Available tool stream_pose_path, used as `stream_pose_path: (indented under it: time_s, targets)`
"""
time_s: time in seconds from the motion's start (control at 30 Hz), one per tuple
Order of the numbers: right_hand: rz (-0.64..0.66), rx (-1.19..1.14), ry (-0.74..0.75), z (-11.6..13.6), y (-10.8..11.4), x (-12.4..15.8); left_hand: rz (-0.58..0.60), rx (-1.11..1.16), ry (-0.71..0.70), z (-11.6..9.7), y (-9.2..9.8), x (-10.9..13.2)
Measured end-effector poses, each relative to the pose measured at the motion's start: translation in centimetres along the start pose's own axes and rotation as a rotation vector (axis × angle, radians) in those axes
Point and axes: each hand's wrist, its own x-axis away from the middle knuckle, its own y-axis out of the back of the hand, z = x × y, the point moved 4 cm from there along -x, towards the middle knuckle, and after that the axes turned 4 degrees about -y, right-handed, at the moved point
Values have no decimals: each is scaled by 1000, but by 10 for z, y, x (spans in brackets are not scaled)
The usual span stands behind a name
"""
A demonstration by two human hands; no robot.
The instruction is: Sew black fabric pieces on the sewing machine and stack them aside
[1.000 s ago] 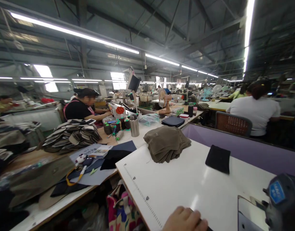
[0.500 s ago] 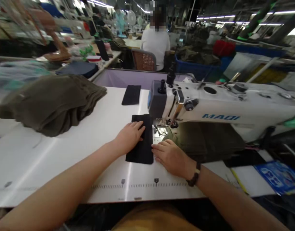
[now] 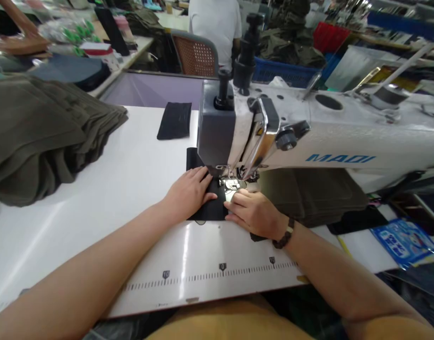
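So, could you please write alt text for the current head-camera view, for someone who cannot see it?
A person's left hand lies on a black fabric piece at a sewing machine, with the right hand by the piece's right edge. On the white table, olive-brown fabric is piled at left and another black piece lies farther back.

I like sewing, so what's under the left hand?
A black fabric piece lies partly under the left hand, on the white tabletop. What the hand covers can't be seen.
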Motion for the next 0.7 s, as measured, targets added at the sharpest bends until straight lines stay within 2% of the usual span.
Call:
stream_pose_path:
  time_s: [0.3, 0.7]
  targets:
    - [43, 29, -72, 0, -4, 0, -92, 69, -101, -9, 0, 4]
    - [69, 41, -131, -1, -6, -2, -67, 136, -99, -5, -1, -1]
